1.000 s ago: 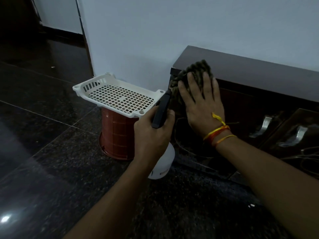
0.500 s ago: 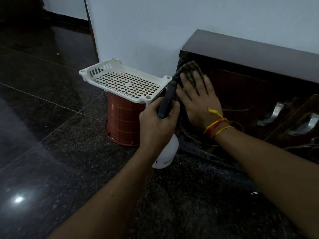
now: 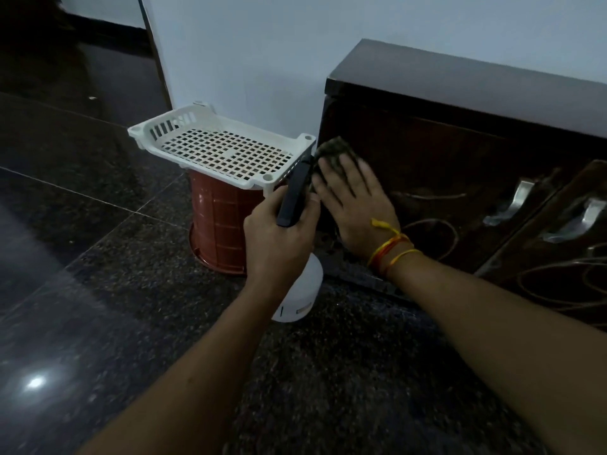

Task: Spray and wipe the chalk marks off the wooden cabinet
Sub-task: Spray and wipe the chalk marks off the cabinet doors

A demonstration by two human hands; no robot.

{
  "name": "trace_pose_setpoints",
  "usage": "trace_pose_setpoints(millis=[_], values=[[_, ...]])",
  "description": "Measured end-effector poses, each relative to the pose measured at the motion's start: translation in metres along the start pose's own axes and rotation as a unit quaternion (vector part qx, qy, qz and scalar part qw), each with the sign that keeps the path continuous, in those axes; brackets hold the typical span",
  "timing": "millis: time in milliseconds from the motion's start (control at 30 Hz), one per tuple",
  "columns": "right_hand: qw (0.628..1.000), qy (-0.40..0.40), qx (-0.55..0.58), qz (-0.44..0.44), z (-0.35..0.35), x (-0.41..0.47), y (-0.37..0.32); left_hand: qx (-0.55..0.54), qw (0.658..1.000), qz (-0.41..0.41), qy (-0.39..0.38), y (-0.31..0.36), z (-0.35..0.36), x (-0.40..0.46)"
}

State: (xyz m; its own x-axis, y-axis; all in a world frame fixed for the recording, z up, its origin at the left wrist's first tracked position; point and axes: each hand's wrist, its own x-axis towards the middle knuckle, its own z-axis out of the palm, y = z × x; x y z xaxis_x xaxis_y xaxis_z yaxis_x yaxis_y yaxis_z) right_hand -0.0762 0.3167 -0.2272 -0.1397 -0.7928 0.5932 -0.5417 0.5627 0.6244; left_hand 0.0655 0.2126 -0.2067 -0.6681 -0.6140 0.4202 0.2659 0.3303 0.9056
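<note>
While pale chalk loops (image 3: 437, 238) show on the wooden cabinet (image 3: 460, 152) front by the wall, the job looks partly done. The right hand (image 3: 354, 208) presses a dark cloth (image 3: 333, 151) flat against the left door; the left hand (image 3: 279, 238) grips the spray bottle (image 3: 300, 297). Marks further right appear untouched.

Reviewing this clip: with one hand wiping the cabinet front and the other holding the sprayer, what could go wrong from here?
1. The right hand presses the dark cloth near the dark wooden cabinet's left edge, while pale chalk loops further right remain and could be missed.
2. The left hand holds the white spray bottle with black trigger head right beside the wiping hand; a bump could loosen its grip.
3. The white slotted plastic tray sits on a red-brown plastic bucket close by; an elbow may tip it.
</note>
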Motion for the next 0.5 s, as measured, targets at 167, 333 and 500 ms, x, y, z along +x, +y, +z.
trace_pose_setpoints(millis=[167, 333, 500], values=[[1.0, 0.001, -0.029, 0.003, 0.005, 0.0, 0.006, 0.004, 1.0, -0.021, 0.001, -0.008, 0.001, -0.008], [0.995, 0.041, -0.011, 0.091, 0.008, 0.01, 0.004, -0.005, 1.0, -0.029, 0.002, -0.01, 0.005, -0.008], [0.999, -0.018, -0.009, -0.035, 0.009, -0.021, -0.017, -0.012, 1.0, -0.027, -0.001, -0.014, 0.003, -0.009]])
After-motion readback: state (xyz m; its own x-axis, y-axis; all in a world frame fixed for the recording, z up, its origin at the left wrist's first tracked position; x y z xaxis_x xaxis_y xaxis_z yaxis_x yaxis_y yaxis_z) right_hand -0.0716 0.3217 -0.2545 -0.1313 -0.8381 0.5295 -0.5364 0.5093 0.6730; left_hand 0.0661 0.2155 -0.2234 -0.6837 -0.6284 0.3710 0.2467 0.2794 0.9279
